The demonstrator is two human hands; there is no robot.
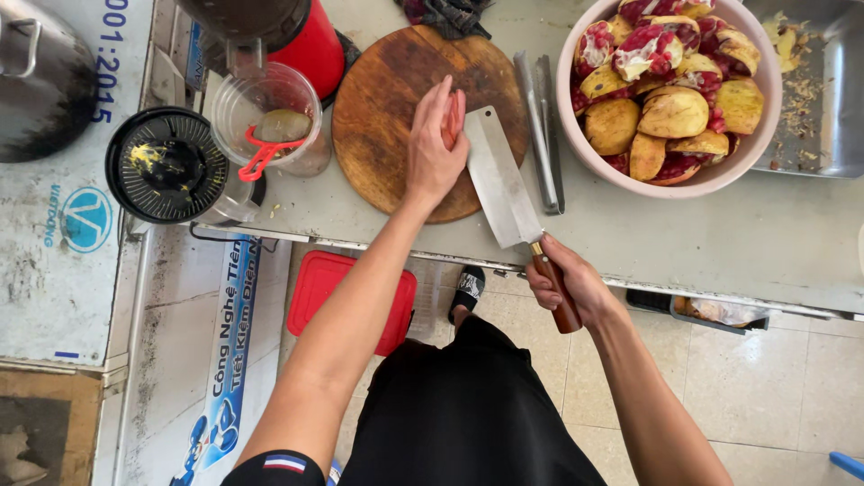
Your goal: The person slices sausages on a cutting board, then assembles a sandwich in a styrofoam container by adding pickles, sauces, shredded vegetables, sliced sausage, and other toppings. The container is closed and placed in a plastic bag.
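- A small reddish fruit [456, 115] sits on the round wooden board [378, 117], mostly hidden under the left hand; what kind it is cannot be told.
- The left hand [434, 148] lies flat over the fruit, fingers together and stretched out, pressing it down against the board.
- The cleaver [498, 180] has its wide blade just right of the fruit, flat side facing up and tilted, its edge close to the left fingers.
- The right hand [567, 283] is wrapped tight around the cleaver's brown wooden handle, off the counter's near edge.
- Metal tongs [540, 126] lie on the counter [720, 234] just right of the board.
- A pink bowl [576, 117] further right is piled with cut pomegranate pieces, yellow rind and red seeds.
- Left of the board stands a clear cup [270, 99] with a red clip on its rim and something greenish inside.
- A black juicer top [166, 166] sits beside the cup.
- A red machine [315, 45] stands behind the cup.
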